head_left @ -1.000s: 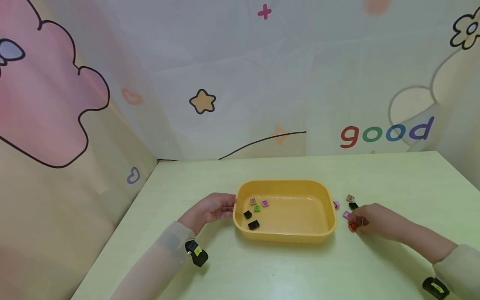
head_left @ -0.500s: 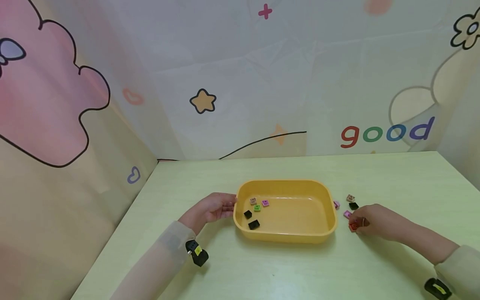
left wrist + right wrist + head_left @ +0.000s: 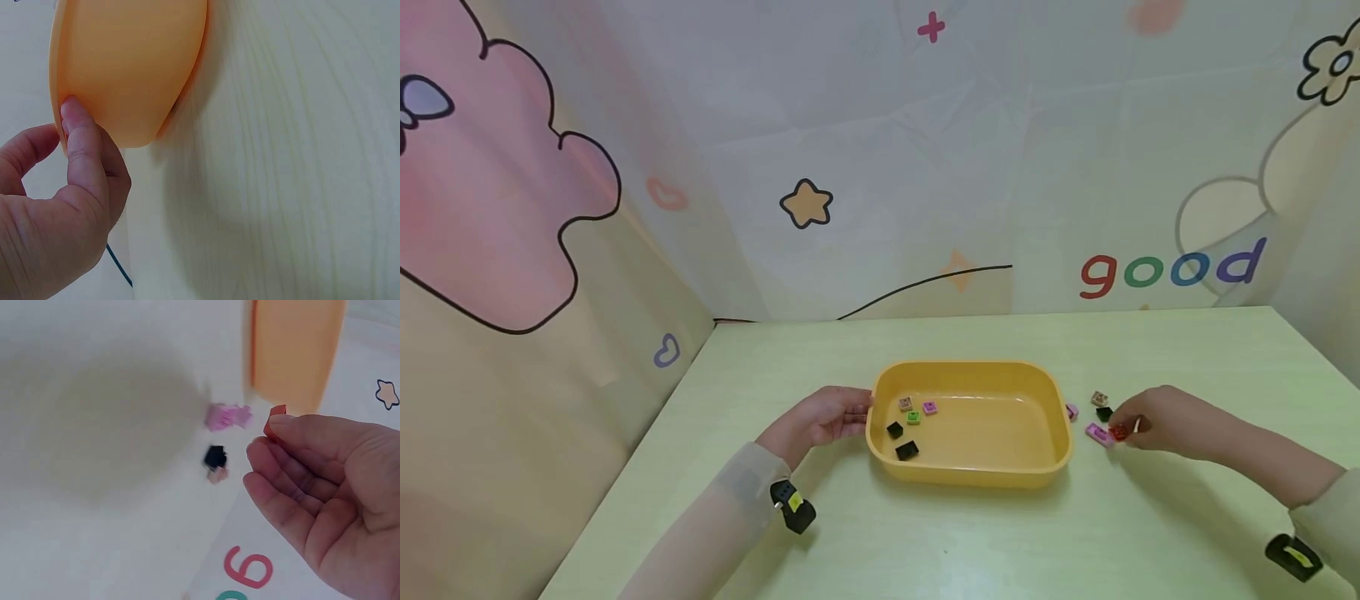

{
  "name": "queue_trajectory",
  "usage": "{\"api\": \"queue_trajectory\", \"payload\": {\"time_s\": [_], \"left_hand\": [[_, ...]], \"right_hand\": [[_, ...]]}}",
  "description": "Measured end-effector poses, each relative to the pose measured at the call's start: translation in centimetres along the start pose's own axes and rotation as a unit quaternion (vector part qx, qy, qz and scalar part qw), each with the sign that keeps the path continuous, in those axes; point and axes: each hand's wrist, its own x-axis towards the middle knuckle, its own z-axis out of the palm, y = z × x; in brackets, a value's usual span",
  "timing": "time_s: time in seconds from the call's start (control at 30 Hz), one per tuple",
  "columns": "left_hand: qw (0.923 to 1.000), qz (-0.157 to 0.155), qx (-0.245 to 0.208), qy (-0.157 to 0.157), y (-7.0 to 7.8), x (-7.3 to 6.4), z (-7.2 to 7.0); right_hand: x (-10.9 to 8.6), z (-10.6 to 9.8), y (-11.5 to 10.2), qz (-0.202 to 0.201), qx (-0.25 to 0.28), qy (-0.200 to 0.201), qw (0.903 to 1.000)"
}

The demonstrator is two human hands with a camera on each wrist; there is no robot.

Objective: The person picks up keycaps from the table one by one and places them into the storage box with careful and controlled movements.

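My left hand [image 3: 831,414] grips the left rim of a yellow plastic tub [image 3: 970,477]; in the left wrist view its thumb and fingers pinch the rim from both sides. Between the thumb and fingertips of my right hand [image 3: 1172,425] is a small red toy brick [image 3: 274,421], raised over the table to the right of the tub. Below and left of that hand lies a pink brick [image 3: 1099,435]. Close to its fingertips are a black brick [image 3: 1103,413] and a tan brick [image 3: 1099,398]. Another pink piece [image 3: 1072,412] lies against the tub's right side.
Inside the tub, toward its left, lie a tan brick [image 3: 906,404], a pink brick [image 3: 930,407], a green brick [image 3: 913,417] and two black bricks [image 3: 907,450]. The pale table [image 3: 760,358] meets a printed cloth backdrop [image 3: 880,167] behind.
My right hand has lifted the red brick from the table and moved slightly up and to the right, uncovering more of the pink brick. The left hand and tub have stayed in place.
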Motion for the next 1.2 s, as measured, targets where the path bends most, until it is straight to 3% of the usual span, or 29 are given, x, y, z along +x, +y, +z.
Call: {"api": "queue_trajectory", "payload": {"time_s": [0.33, 1.2], "left_hand": [[1.0, -0.003, 0.0, 0.004, 0.2, 0.1, -0.2], [1.0, 0.001, -0.001, -0.005, 0.1, 0.0, -0.2]], "right_hand": [[0.3, -3.2, -1.2, -0.008, -0.008, -0.007, 0.9999], [2.5, -8.6, -4.9, -0.036, -0.042, -0.003, 0.9985]]}}
